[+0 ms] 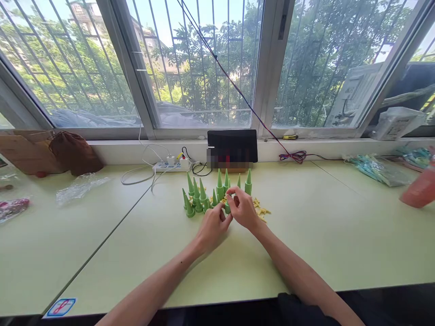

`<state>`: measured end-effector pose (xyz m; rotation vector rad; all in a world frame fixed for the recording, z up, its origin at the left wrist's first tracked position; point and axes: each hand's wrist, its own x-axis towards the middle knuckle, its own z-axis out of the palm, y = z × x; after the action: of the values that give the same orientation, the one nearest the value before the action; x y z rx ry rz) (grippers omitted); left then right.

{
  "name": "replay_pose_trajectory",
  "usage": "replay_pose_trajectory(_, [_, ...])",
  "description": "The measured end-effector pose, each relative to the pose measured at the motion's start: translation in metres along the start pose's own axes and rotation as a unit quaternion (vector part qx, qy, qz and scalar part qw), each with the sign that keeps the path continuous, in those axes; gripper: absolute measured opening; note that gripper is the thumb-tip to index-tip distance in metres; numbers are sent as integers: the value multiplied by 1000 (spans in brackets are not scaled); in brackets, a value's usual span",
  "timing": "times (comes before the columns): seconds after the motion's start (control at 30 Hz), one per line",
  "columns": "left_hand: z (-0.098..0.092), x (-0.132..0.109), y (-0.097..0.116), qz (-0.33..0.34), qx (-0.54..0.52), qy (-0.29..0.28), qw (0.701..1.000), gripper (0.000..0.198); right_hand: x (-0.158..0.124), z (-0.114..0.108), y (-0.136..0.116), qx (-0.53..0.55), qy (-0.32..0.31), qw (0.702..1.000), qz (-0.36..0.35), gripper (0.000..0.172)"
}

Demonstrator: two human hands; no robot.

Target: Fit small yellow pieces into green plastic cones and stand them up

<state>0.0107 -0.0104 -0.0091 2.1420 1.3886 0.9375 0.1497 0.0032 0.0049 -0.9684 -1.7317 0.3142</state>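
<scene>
In the middle of the table both my hands meet around a small green plastic piece (227,208). My left hand (215,222) pinches it low between thumb and fingers. My right hand (242,207) is closed just above and beside it, fingertips pressed together over its top; whatever they hold is too small to make out. Several green pointed cones (203,192) with ribbed bases stand upright to the left, and more green cones (220,181) rise behind my hands. Small yellow pieces (261,211) lie scattered to the right, partly hidden by my right hand.
A dark tablet (232,146) leans by the window wall behind the cones. Left of it sits a white power strip (171,164) with cables. A brown cloth bag (75,152), crumpled plastic (79,188), a coiled cable (294,156) and a reddish container (419,188) lie farther out.
</scene>
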Motion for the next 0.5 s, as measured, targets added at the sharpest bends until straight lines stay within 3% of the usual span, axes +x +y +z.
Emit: replay_pose_trajectory(0.5, [2, 0, 2, 3, -27, -21, 999, 25, -1, 0, 4, 1, 28, 999, 16, 9])
